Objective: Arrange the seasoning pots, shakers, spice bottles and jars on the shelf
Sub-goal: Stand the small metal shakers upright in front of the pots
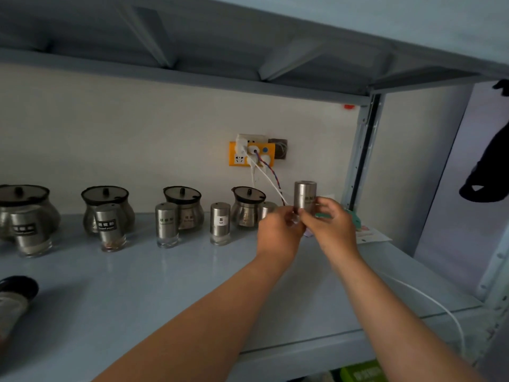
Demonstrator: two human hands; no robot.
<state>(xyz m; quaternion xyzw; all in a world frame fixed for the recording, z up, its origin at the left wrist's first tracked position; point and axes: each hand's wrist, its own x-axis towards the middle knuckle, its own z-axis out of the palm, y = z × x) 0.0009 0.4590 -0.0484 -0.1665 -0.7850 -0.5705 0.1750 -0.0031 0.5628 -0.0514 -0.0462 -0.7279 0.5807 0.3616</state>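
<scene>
Both of my hands hold one steel shaker [305,196] upright at the right end of the grey shelf [165,285]. My right hand [329,221] grips its lower body and my left hand [279,230] pinches its base. Along the back stand several lidded steel seasoning pots [106,205], each with a steel shaker in front. One is the salt shaker [220,223]. Another shaker [265,209] is partly hidden behind my left hand. A dark-capped bottle [13,301] lies at the left edge.
A yellow wall socket [252,154] with plugs and cables hangs above the right pots. A white cable [440,307] trails over the shelf's right front. Papers and a teal item [369,232] lie at the right end, next to the upright post [360,155]. Another shelf sits overhead.
</scene>
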